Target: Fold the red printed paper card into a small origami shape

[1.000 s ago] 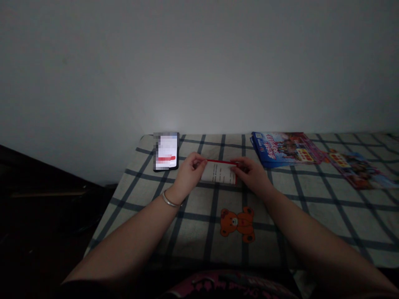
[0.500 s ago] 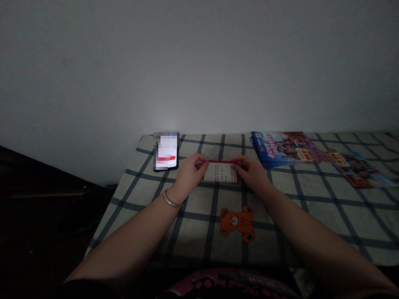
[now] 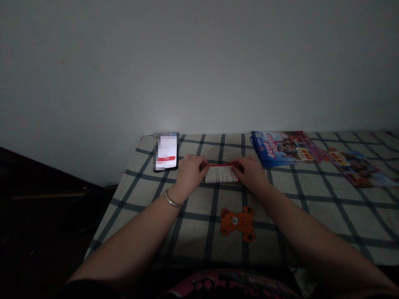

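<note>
white folded paper [image 3: 220, 174], red top edge, printed txt

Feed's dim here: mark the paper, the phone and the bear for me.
paper [image 3: 220, 174], head view, white printed face.
phone [image 3: 166, 152], head view, lit screen.
bear [image 3: 237, 223], head view, orange body.

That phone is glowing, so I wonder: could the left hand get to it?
Probably yes: the phone lies beside the left hand, bare cloth between them, though that hand pinches the folded paper.

cloth [image 3: 311, 199]: cream, dark checks, orange bear | paper [image 3: 222, 173]: white, red edge | booklet [image 3: 282, 148]: blue
</note>
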